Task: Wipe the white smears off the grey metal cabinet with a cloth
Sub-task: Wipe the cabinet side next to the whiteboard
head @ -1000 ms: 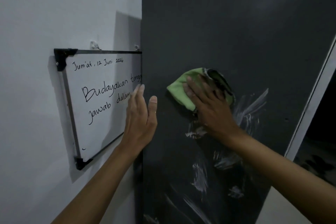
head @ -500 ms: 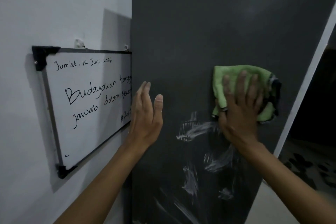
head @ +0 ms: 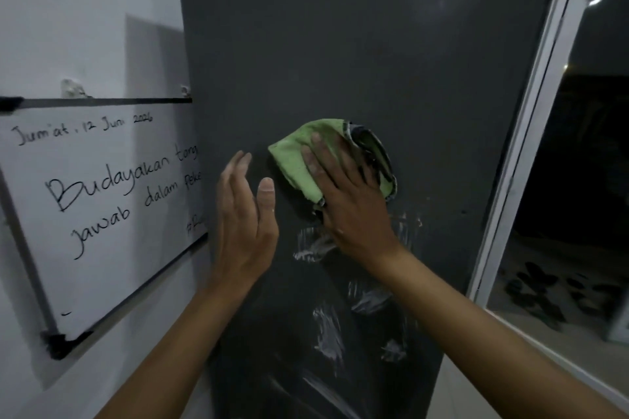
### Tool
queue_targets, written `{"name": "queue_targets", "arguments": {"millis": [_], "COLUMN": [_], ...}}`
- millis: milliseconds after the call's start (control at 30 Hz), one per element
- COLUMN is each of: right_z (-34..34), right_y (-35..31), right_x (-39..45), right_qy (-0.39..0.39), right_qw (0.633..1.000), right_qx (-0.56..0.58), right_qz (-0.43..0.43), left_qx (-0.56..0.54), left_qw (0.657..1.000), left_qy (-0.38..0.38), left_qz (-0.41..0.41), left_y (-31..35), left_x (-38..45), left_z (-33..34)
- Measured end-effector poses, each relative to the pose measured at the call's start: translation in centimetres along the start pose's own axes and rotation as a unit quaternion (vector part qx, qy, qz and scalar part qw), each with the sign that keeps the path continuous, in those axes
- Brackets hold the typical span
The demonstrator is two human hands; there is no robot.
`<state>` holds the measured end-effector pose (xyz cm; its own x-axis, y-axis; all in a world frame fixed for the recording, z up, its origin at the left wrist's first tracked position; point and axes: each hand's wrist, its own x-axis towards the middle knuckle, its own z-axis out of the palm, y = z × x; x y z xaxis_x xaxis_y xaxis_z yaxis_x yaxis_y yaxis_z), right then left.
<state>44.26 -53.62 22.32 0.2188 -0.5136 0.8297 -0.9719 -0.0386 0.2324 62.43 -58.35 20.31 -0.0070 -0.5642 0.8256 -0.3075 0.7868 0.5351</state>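
Observation:
The grey metal cabinet (head: 357, 44) fills the middle of the view as a tall dark panel. White smears (head: 328, 333) streak its lower half, below and around my right wrist. My right hand (head: 350, 204) presses a folded green cloth (head: 299, 160) flat against the panel with straight fingers spread over it. My left hand (head: 243, 218) rests open with straight fingers at the cabinet's left edge, just left of the cloth and apart from it.
A whiteboard (head: 98, 207) with black handwriting hangs on the white wall (head: 68, 10) left of the cabinet, its right end behind the cabinet edge. A white window frame (head: 524, 133) with dark glass stands to the right.
My right hand has swept the cloth from the panel's right side back to the left, close to my left hand. The smear at upper right has faded. My left hand has stayed put.

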Motion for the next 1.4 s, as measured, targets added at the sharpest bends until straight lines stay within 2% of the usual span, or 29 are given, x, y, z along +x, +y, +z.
{"name": "queue_targets", "arguments": {"millis": [267,467,600,733,900,967,1067,1167,1400], "right_z": [-3.2,-5.0,-6.8,-8.0,-8.9,-9.4,-9.8,-10.1,-9.9], "right_y": [5.8,5.5,6.5,7.2,7.9,8.2,8.7,9.1,9.5], "right_x": [-7.4,-7.8,-8.1,-8.1,-7.8,-7.7,-7.5,-7.3,-8.0], "right_qy": [0.046,-0.013,-0.004,0.075,0.165,0.176,0.180,0.184,0.176], "right_qw": [0.988,0.991,0.988,0.963,0.935,0.924,0.906,0.885,0.904], "right_qx": [-0.070,-0.027,0.085,0.193,0.237,0.263,0.302,0.343,0.312], "right_qz": [0.126,0.131,0.128,0.173,0.205,0.216,0.235,0.255,0.231], "left_qx": [-0.018,-0.049,-0.028,0.007,0.075,0.087,0.073,0.105,0.196], "left_qw": [0.991,0.993,0.993,0.992,0.971,0.967,0.975,0.973,0.951], "left_qy": [-0.020,-0.068,-0.075,-0.049,-0.034,-0.045,-0.047,-0.021,0.073], "left_qz": [0.131,0.081,0.092,0.114,0.226,0.236,0.206,0.205,0.229], "left_y": [5.2,8.5,9.5,9.6,10.7,11.1,11.3,11.4,12.3], "left_x": [-1.0,-0.9,-0.2,0.1,-1.0,-1.5,-2.6,-3.8,-3.5], "left_z": [3.9,6.5,7.5,8.1,10.0,11.1,12.6,14.2,16.9]}}
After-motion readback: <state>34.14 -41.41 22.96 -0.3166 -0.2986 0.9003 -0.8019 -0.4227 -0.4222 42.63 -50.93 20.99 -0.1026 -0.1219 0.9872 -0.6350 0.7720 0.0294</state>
